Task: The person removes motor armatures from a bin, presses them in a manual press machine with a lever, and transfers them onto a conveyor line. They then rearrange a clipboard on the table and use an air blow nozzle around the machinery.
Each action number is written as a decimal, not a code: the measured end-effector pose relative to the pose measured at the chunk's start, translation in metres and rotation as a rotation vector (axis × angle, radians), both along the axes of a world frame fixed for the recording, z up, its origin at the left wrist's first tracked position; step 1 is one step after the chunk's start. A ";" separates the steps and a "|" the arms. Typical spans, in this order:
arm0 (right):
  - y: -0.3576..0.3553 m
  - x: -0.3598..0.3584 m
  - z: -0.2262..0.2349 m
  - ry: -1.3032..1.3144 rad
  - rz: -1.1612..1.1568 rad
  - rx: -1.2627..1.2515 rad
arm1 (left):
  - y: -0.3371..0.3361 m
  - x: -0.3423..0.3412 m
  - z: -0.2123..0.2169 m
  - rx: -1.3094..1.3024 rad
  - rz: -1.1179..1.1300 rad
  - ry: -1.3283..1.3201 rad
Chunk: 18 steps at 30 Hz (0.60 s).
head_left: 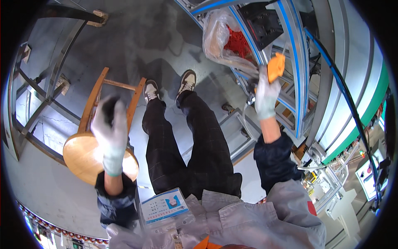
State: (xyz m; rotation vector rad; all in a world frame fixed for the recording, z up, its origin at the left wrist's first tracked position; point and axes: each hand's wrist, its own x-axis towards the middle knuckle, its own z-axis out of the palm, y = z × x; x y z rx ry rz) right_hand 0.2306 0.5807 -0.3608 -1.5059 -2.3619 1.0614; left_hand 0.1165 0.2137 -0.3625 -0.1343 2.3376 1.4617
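My left hand (111, 128), in a pale knitted glove, is raised over the round wooden stool (76, 155). Its fingers curl around something dark (110, 107), blurred and too unclear to name. On the right, my gloved right hand (266, 96) reaches to the blue-striped aluminium frame (295, 62). An orange, lumpy thing (276, 67) sticks out past its closed fingers; its kind does not show clearly. Small metal fittings and a thin pale tube (245, 118) show beside that hand.
A clear plastic bag (214, 37) with red stringy material (239, 41) hangs by the frame, next to a black box-like part (262, 25). Dark metal table legs (68, 50) stand at the left. A black-and-blue cable (342, 83) runs down the right side.
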 end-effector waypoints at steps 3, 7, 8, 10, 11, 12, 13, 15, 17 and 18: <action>0.013 0.022 -0.002 -0.066 0.023 0.118 | 0.072 -0.056 -0.025 0.053 -0.150 0.112; 0.070 0.065 -0.015 -0.136 0.139 0.115 | 0.168 -0.113 -0.076 0.087 -0.428 0.336; 0.071 0.060 -0.012 -0.170 0.111 0.073 | 0.187 -0.124 -0.092 0.130 -0.434 0.449; 0.087 0.060 -0.014 -0.164 -0.014 0.028 | 0.232 -0.151 -0.100 0.449 -0.418 0.123; 0.104 0.070 -0.023 -0.062 -0.021 0.008 | 0.248 -0.157 -0.099 0.591 -0.416 0.014; 0.102 0.054 -0.026 -0.052 -0.044 -0.036 | 0.277 -0.169 -0.129 0.608 -0.425 0.101; 0.100 0.036 -0.021 -0.046 -0.073 -0.082 | 0.300 -0.178 -0.139 0.677 -0.371 0.086; 0.112 0.025 -0.022 -0.002 -0.109 -0.176 | 0.352 -0.192 -0.180 0.977 -0.346 -0.041; 0.134 0.029 -0.021 0.181 -0.153 -0.404 | 0.380 -0.200 -0.191 0.778 -0.569 0.197; 0.143 0.028 -0.025 0.215 -0.153 -0.429 | 0.379 -0.200 -0.179 0.740 -0.574 0.049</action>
